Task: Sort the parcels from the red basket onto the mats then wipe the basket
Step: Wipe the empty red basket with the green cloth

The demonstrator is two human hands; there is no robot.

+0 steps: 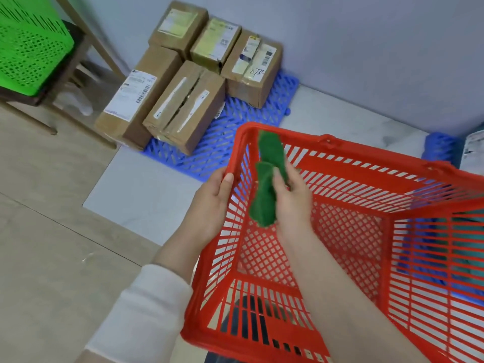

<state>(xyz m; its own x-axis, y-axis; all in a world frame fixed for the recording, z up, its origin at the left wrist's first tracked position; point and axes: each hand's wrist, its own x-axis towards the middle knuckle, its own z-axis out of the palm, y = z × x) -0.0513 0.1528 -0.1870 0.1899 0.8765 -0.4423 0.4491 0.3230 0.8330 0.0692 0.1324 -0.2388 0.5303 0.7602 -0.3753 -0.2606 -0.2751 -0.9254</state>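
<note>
Head view — R hand [290, 197] grips cloth [265, 184], basket [235, 341] cropped rt.

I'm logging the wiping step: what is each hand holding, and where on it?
Left hand grips the red basket by its left rim; right hand holds the green cloth around its middle.

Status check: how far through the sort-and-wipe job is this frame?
Done, apparently: five cardboard parcels sit on the blue mat, and the red basket is empty. In hand: the left hand grips the rim while the right hand holds a green cloth inside, at a side wall. Left: the remaining wiping; how much is already wiped can't be told.
</note>
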